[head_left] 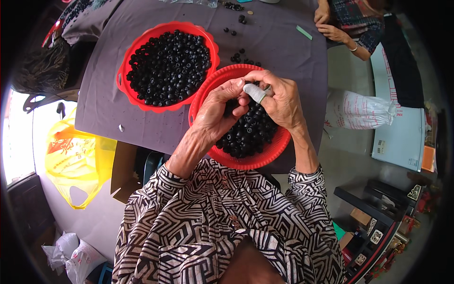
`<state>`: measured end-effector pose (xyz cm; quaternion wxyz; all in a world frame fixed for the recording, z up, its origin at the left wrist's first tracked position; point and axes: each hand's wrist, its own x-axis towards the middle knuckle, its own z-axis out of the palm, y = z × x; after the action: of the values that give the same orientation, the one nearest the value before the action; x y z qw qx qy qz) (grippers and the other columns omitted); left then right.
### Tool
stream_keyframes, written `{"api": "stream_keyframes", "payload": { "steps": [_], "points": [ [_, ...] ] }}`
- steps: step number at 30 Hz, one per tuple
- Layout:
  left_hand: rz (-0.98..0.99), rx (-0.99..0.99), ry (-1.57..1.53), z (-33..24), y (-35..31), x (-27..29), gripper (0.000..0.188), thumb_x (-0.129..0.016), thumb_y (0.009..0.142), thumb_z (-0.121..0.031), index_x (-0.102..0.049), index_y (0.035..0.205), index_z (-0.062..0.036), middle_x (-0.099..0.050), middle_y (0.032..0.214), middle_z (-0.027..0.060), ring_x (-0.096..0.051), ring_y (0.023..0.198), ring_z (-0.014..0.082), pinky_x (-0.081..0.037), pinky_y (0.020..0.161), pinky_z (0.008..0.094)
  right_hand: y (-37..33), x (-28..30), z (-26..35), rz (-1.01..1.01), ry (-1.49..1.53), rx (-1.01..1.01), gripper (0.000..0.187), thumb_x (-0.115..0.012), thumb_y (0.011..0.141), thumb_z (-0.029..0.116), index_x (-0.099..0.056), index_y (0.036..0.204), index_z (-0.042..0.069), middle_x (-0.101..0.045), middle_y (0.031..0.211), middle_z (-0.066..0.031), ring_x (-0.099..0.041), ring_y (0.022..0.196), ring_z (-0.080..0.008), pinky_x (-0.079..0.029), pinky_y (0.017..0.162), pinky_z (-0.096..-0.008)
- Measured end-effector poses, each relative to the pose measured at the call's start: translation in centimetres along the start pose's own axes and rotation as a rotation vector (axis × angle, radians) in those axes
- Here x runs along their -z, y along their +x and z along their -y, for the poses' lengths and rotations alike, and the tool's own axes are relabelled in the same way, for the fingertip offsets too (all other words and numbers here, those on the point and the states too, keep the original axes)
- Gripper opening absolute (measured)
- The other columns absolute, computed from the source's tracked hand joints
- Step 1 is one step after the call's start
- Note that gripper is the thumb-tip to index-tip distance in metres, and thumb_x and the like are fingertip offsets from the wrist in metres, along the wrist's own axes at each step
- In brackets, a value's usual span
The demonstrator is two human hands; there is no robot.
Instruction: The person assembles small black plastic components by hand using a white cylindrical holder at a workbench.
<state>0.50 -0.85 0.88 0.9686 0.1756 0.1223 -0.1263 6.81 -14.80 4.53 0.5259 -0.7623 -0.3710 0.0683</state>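
Note:
My left hand [220, 106] and my right hand [283, 102] meet fingertip to fingertip above the nearer red basket [246, 163]. Both are closed in a pinch; whatever sits between the fingertips is too small and covered to make out. A whitish finger cover [255, 93] wraps my right thumb. Below the hands, the basket holds many small round black pieces [248, 132], some showing a pale ring or hole. To the left and farther off stands a second red basket [215, 52] with a scalloped rim, filled with similar black pieces [168, 66].
A grey cloth [106, 104] covers the table. Loose black pieces [243, 59] and a green strip [304, 32] lie on it. Another person's hands [326, 24] are at the far right. A yellow bag [78, 156] hangs at left; a white sack [362, 110] stands at right.

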Motion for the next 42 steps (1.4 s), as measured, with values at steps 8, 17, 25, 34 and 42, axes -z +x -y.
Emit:
{"api": "stream_keyframes", "payload": {
  "steps": [8, 17, 25, 34, 42],
  "points": [
    [-0.043, 0.023, 0.031, -0.5, -0.1, -0.4, 0.013, -0.057, 0.085, -0.015, -0.054, 0.09, -0.0045, -0.052, 0.074, 0.0016, -0.046, 0.056, 0.0071, -0.031, 0.04, 0.016, 0.0, 0.1, -0.2, 0.021, -0.179, 0.077, 0.024, -0.066, 0.074, 0.005, -0.058, 0.096, 0.004, -0.064, 0.08, -0.0075, -0.063, 0.064, -0.0147, -0.05, 0.056, -0.0265],
    [-0.034, -0.01, 0.267, -1.2, -0.1, 0.1, 0.016, -0.056, 0.086, -0.021, -0.056, 0.086, -0.0047, -0.05, 0.066, -0.0009, -0.042, 0.051, 0.0045, -0.03, 0.042, 0.0147, 0.4, 0.4, 0.2, 0.038, -0.281, 0.13, 0.035, -0.057, 0.067, -0.01, -0.056, 0.099, 0.004, -0.063, 0.081, -0.0078, -0.065, 0.067, -0.0182, -0.051, 0.054, -0.0281],
    [0.091, -0.034, 0.125, -1.5, 0.0, 0.0, 0.019, -0.054, 0.087, -0.015, -0.055, 0.098, 0.0, -0.056, 0.078, 0.0052, -0.04, 0.051, 0.0043, -0.028, 0.038, 0.0142, 0.8, 1.1, 1.8, -0.019, -0.092, 0.051, 0.024, -0.062, 0.081, 0.023, -0.055, 0.092, 0.004, -0.059, 0.073, -0.0035, -0.052, 0.057, -0.009, -0.042, 0.055, -0.0233],
    [0.216, -0.087, 0.127, -1.5, 0.3, 1.0, 0.023, -0.055, 0.086, -0.016, -0.056, 0.104, -0.0024, -0.056, 0.078, 0.0039, -0.041, 0.052, 0.0057, -0.033, 0.043, 0.0165, 1.2, 1.5, 2.0, 0.129, -0.207, -0.07, 0.031, -0.062, 0.08, 0.031, -0.051, 0.081, 0.001, -0.051, 0.058, -0.0092, -0.048, 0.051, -0.0185, -0.039, 0.049, -0.0306],
    [0.117, -0.098, 0.2, -1.6, 0.1, 0.0, 0.021, -0.056, 0.086, -0.017, -0.058, 0.102, -0.0033, -0.054, 0.074, -0.0006, -0.043, 0.054, 0.005, -0.039, 0.051, 0.0173, 2.2, 1.2, 2.8, 0.173, -0.356, -0.065, 0.044, -0.067, 0.072, 0.042, -0.052, 0.073, 0.001, -0.054, 0.054, -0.0134, -0.054, 0.049, -0.0292, -0.041, 0.048, -0.0367]
  ]
}}
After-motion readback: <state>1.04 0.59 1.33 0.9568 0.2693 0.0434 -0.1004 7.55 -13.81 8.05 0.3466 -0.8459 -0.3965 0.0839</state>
